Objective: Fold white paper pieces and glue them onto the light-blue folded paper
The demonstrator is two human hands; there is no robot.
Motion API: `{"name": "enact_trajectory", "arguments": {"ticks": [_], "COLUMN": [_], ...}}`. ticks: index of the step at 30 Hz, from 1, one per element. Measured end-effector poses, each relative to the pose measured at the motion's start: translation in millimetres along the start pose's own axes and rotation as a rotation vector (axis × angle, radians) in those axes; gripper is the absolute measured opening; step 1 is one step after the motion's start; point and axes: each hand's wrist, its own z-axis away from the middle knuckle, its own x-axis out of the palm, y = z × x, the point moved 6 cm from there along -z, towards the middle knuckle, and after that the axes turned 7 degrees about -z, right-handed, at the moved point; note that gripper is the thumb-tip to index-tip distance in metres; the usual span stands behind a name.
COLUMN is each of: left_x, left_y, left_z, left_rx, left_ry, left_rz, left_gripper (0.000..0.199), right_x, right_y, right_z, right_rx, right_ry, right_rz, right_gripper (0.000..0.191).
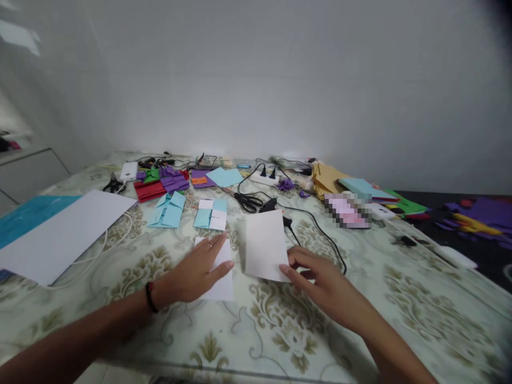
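My left hand (200,270) rests flat, fingers stretched out, on a white sheet of paper (222,288) lying on the table. Between thumb and fingers, my right hand (316,277) pinches the lower right corner of a second white sheet of paper (265,242). That sheet is tilted up and looks slightly raised off the tabletop. Just beyond the left hand lies a folded blue-and-white paper square (211,214), with a folded light blue paper piece (168,209) to its left.
Black scissors (248,202), a glue gun (269,205) and its cable lie beyond the sheets. A white power strip (264,178) stands further back. Large white sheets (76,229) cover the left side. Purple paper pieces (173,178) lie at the back left; coloured papers (368,188) are piled right.
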Motion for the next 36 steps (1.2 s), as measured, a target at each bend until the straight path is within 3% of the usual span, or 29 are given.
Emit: {"name": "enact_trajectory", "arguments": {"ticks": [3,6,8,14,16,18,20,23,25,29,32,36], "left_x": [-21.0,-46.1,-72.8,-182.2,-207.5,-225.3,-232.7,-231.6,-227.1,-216.6,-214.3,-208.4], "left_y": [-3.4,-1.0,4.8,53.0,70.3,77.0,77.4,75.2,76.9,86.4,92.0,100.6], "left_z": [-6.0,-17.6,-27.4,-31.4,-24.8,-15.7,-10.3,-9.8,-12.1,-16.4,-16.2,-22.8], "left_rx": [-0.069,-0.033,0.006,0.208,0.321,0.392,0.421,0.425,0.412,0.380,0.408,0.439], "left_ry": [0.019,0.061,0.134,0.522,0.608,0.780,0.909,0.978,0.946,0.798,0.780,0.658], "left_rz": [0.425,0.881,1.033,1.091,1.058,0.992,0.943,0.920,0.906,0.865,0.844,0.747], "left_gripper": [0.073,0.071,0.073,0.091,0.092,0.097,0.096,0.088,0.081,0.056,0.032,0.026], "right_x": [-14.3,-30.0,-38.8,-61.1,-63.2,-61.3,-61.7,-65.3,-62.5,-59.2,-62.6,-70.2], "right_y": [-45.3,-87.1,-108.4,-156.7,-168.9,-179.0,-186.5,-188.4,-185.4,-176.4,-173.6,-173.2], "right_z": [-15.5,-28.9,-38.3,-66.2,-73.1,-77.7,-79.8,-81.2,-83.5,-87.3,-86.7,-83.7], "right_rx": [-0.167,-0.324,-0.412,-0.559,-0.538,-0.521,-0.542,-0.594,-0.604,-0.585,-0.590,-0.637], "right_ry": [-0.026,-0.010,-0.019,-0.006,0.009,0.001,0.047,0.206,0.239,0.290,0.315,0.377], "right_rz": [-0.010,-0.065,-0.111,-0.229,-0.248,-0.289,-0.383,-0.513,-0.541,-0.508,-0.527,-0.597], "right_gripper": [0.036,0.034,0.035,0.028,0.028,0.026,0.022,0.055,0.054,0.025,0.023,0.023]}}
